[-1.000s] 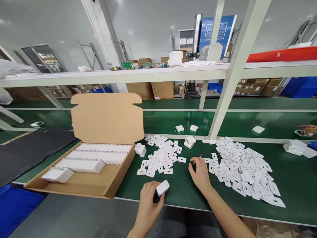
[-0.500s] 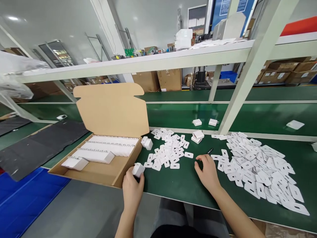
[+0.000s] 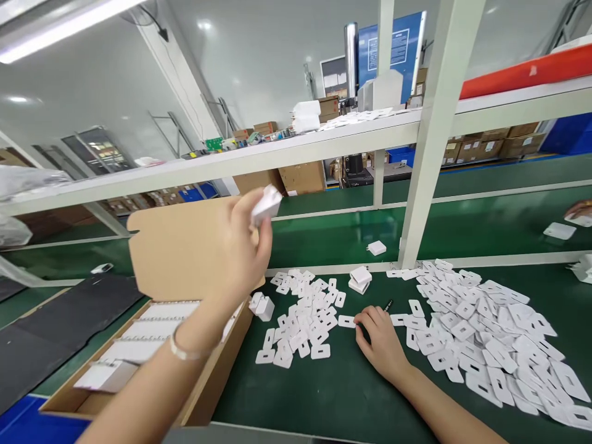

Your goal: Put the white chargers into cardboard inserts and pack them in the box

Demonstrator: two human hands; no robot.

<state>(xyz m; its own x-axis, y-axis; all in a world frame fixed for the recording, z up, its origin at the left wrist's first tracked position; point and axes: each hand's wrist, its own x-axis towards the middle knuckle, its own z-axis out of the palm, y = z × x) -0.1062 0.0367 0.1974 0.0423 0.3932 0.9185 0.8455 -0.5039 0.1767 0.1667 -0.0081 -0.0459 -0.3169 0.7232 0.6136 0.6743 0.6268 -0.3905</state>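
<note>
My left hand (image 3: pixel 245 246) is raised in front of the open box lid. Its fingers close around a white power adapter (image 3: pixel 267 205), slightly blurred by motion. Low on the green table, my right hand (image 3: pixel 380 340) lies with bent fingers and the thumb apart from the index finger. Its fingertips meet the right end of a white slotted card (image 3: pixel 346 321). Similar white cards (image 3: pixel 300 324) are scattered to its left, and a larger pile of cards (image 3: pixel 490 333) spreads to its right. A black pen-like item (image 3: pixel 388 305) is just beyond the knuckles.
A cardboard box (image 3: pixel 226 370) at left holds rows of white pieces, partly hidden by my left arm. White adapters stand beside it (image 3: pixel 261 306) and behind the cards (image 3: pixel 359 279). Another adapter (image 3: pixel 376 248) lies on the green belt. A shelf post (image 3: pixel 423 154) rises behind. Another person's hand (image 3: pixel 580 211) shows at right.
My left hand has lifted the adapter from beside the box's front corner. My right fingertips have come to the card's end. Adapters on the belt have shifted right relative to the post.
</note>
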